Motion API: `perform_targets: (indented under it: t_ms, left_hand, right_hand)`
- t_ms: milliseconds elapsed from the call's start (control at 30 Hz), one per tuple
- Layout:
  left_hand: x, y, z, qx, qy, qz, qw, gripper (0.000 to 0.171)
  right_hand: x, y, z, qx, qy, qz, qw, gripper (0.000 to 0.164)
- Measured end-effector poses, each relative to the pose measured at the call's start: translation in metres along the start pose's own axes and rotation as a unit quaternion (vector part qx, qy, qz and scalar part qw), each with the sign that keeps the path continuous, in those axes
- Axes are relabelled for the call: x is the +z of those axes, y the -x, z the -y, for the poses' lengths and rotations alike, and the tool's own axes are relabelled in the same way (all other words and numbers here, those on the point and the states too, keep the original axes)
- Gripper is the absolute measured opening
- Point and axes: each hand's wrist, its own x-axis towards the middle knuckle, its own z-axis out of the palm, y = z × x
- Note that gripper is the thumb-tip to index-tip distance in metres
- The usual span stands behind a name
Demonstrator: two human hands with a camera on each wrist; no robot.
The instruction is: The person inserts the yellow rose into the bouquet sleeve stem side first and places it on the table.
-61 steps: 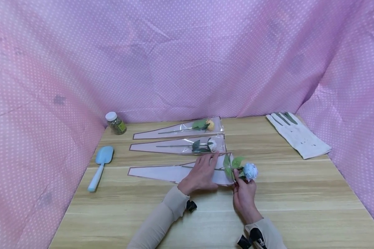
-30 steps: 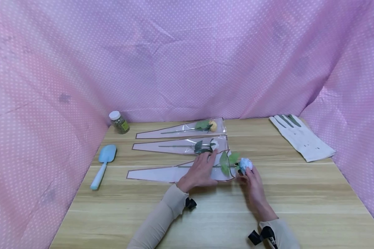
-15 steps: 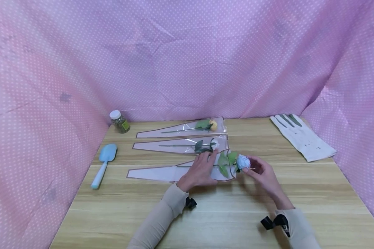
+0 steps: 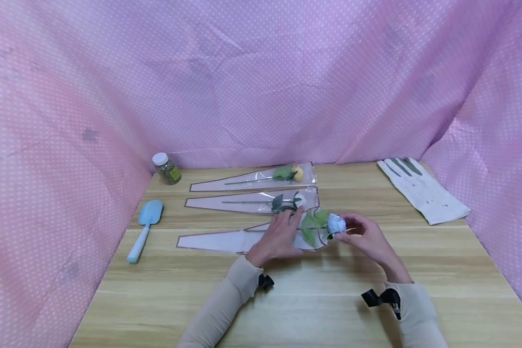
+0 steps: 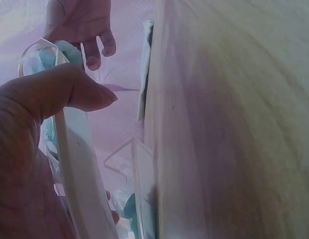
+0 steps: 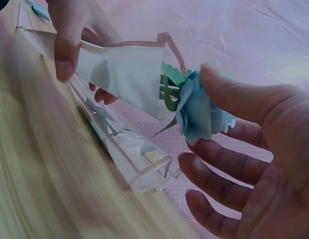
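My left hand point(image 4: 278, 239) grips a tapered clear flower sleeve point(image 4: 213, 241) with a white back and brown edging; the left wrist view shows the thumb point(image 5: 69, 92) across its front. Inside it lie the stem and green leaves point(image 4: 309, 227) of a blue artificial rose point(image 4: 336, 224), whose bloom sits just beyond the wide mouth. At the bloom's right side, my right hand point(image 4: 371, 241) pinches the petals between thumb and fingers. In the right wrist view the sleeve's mouth point(image 6: 169, 47) gapes beside the blue rose point(image 6: 199, 107), and the sleeve is raised off the table.
Behind lie two sleeved roses, one white point(image 4: 300, 199) and one yellow point(image 4: 297, 173). A lidded jar point(image 4: 167, 169) and a blue scoop point(image 4: 148, 220) are at the left. White work gloves point(image 4: 426, 193) lie at the back right of the wooden table point(image 4: 287, 309).
The right hand has gone from the sleeve's mouth to the right side of the bloom. The blue rose has slid left, deeper into the sleeve. The left hand keeps its hold.
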Motion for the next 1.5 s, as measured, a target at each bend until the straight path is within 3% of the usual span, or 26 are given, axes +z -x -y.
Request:
perform_targets:
  t_ms: [267, 467, 533, 733, 833, 967, 1233, 1500]
  left_hand:
    - [-0.001, 0.0, 0.0, 0.003, -0.001, -0.002, 1.0, 0.121]
    - [0.0, 0.001, -0.002, 0.006, -0.004, 0.003, 1.0, 0.124]
    - [0.0, 0.002, -0.003, 0.006, -0.003, 0.005, 1.0, 0.125]
    - [0.001, 0.002, -0.003, 0.007, -0.002, -0.002, 1.0, 0.124]
    - [0.0, 0.002, -0.003, 0.007, -0.001, -0.003, 1.0, 0.123]
    - [0.0, 0.001, -0.003, 0.006, -0.009, -0.002, 0.9999, 0.123]
    - [-0.001, 0.003, -0.004, 0.016, -0.012, -0.007, 0.9998, 0.12]
    - [-0.001, 0.003, -0.004, 0.019, -0.011, -0.006, 0.9997, 0.118]
  right_hand:
    - [0.006, 0.001, -0.001, 0.033, 0.018, 0.002, 0.999, 0.037]
    - [0.008, 0.0, -0.002, -0.038, 0.032, -0.026, 0.998, 0.04]
    - [0.009, 0.0, -0.001, -0.044, 0.041, -0.03, 0.998, 0.039]
    - [0.011, 0.001, 0.006, 0.034, 0.06, -0.016, 0.998, 0.035]
    - [0.01, 0.001, 0.007, 0.044, 0.065, -0.011, 0.997, 0.036]
    - [0.008, 0.003, 0.007, 0.02, 0.053, -0.004, 0.998, 0.035]
    - [0.01, 0.001, 0.003, -0.078, 0.042, -0.014, 0.996, 0.041]
    - [0.018, 0.002, 0.005, -0.03, 0.04, -0.03, 0.998, 0.035]
